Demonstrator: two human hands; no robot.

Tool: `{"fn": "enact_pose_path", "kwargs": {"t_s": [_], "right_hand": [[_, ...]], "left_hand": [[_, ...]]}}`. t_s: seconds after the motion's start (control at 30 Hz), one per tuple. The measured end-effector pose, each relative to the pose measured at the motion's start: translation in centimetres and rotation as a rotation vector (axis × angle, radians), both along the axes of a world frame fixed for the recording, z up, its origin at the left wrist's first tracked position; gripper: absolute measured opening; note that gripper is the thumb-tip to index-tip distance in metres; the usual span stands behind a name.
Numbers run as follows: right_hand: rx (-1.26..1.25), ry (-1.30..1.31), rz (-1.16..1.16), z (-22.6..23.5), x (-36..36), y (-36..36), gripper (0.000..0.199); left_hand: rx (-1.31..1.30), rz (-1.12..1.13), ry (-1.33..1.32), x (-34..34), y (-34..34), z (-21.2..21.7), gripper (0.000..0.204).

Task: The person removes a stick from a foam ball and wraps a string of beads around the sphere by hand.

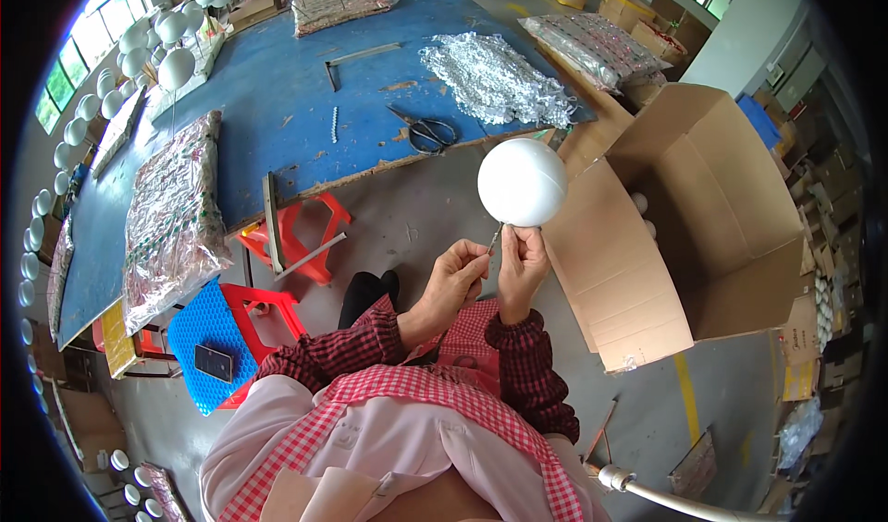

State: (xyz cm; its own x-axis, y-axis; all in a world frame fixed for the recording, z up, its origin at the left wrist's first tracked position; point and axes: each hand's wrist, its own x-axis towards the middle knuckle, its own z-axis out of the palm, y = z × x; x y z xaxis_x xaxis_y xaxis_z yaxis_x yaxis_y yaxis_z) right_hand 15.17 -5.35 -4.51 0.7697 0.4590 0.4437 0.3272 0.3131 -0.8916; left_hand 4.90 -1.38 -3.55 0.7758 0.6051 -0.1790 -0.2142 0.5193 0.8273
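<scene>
White ball: here it is, front and middle, the big white ball [523, 182] up on a thin stick [496, 237], above the floor gap between table and box, with room all round it.
Left hand: the left hand [455, 280] has thumb and forefinger clamped on the stick below the ball, which probably steadies it from underneath.
Right hand: the right hand [524, 261] has its fingertips drawn together right under the ball, perhaps bracing its base; exactly what they pinch, I can't tell.
Box: the cardboard box [615, 254] gapes at the right, close to the right arm, with small white balls [640, 202] inside, seemingly placed within easy reach.
Table: on the blue table [277, 134], scissors [431, 135] lie by the near edge, handles toward the person, handy to grab, I'd say. The silvery strands [499, 78] sit farther right.
Stool: a phone [215, 363] rests on the blue stool seat [190, 356] near left, apparently parked away from the hands.
</scene>
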Motion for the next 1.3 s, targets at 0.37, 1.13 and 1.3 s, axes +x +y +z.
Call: {"fn": "enact_pose_path", "kwargs": {"t_s": [0.37,1.13,1.3], "right_hand": [[-0.036,0.064,-0.054,1.2,0.0,0.3,0.018],[-0.279,-0.09,-0.023,1.0,-0.3,-1.3,0.013],[-0.193,0.09,0.098,0.5,0.0,-1.5,0.012]], "left_hand": [[0.025,-0.024,-0.034,0.6,0.3,1.2,0.016],[0.038,0.031,0.061,1.6,2.1,0.8,0.032],[0.002,-0.025,0.054,1.4,2.1,0.7,0.031]]}}
